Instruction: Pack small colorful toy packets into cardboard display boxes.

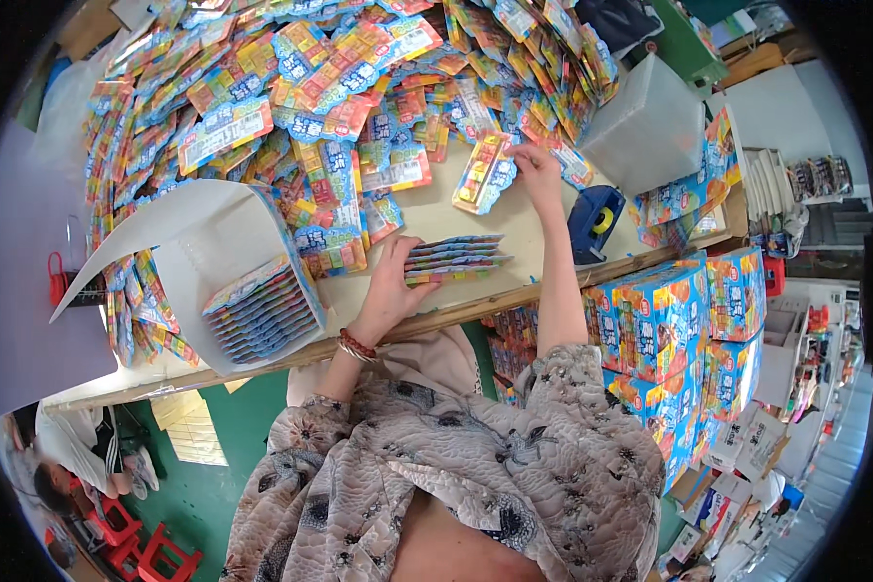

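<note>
My left hand (390, 291) is closed round the left end of a small stack of colourful blister packets (464, 258), which stand on edge near the table's front. To the right and farther back, my right hand (539, 177) pinches one single blister packet (479, 178) by its upper right edge. That packet has blue, yellow and red patches. Left of my left hand is an open white carton (182, 267) with its flap raised. Inside the carton, a row of similar packets (262, 315) is lined up along its near side.
A large heap of loose packets (330, 73) covers the table's far side and left. A blue tape dispenser (592, 225) and a translucent plastic bin (647, 124) stand to the right. Stacked blue printed boxes (650, 325) are beyond the wooden table edge (436, 320). Red stools (168, 555) stand at lower left.
</note>
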A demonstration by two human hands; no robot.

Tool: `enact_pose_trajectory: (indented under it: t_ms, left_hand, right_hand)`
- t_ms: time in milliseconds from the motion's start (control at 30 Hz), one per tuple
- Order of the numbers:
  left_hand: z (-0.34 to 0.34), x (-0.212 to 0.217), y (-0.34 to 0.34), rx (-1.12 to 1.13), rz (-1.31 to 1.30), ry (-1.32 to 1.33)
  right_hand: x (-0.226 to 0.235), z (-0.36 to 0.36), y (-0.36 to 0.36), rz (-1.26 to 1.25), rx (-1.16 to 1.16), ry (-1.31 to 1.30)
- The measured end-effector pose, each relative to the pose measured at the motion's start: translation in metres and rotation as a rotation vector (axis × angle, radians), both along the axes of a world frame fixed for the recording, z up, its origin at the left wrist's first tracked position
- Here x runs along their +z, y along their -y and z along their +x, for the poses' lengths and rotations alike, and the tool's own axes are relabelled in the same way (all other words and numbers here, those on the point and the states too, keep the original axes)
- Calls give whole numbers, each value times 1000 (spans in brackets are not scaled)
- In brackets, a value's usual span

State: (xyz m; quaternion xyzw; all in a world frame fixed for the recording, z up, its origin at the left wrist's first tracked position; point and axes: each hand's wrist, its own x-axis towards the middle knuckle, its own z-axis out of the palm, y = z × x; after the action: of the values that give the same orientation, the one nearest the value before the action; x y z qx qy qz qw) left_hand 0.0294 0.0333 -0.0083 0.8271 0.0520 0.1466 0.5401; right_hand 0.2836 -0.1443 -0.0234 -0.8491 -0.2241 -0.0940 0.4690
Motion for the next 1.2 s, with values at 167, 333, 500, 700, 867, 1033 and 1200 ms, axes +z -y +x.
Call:
enact_pose_trajectory:
  t_ms: [167, 333, 500, 700, 867, 1033, 1200]
  left_hand:
    - [-1, -6, -1, -60, 28, -19]
    - [0, -8, -1, -77, 37, -59]
    - [-3, 0, 2, -16, 94, 84]
    - [-11, 2, 1, -84, -174, -98]
    - [-8, 3, 2, -110, 16, -38]
    - [-19, 5, -1, -74, 123, -26]
    - [-19, 3, -2, -49, 252, 17]
  right_hand:
    - [4, -12, -20, 566, 79, -812]
    - [28, -28, -30, 216, 186, -321]
    - [81, -65, -39, -261, 629, -123]
    - [77, -86, -73, -364, 720, -411]
    - [49, -78, -112, -804, 628, 285]
    - [45, -42, -67, -787, 738, 327]
    - [45, -36, -12, -808, 708, 325]
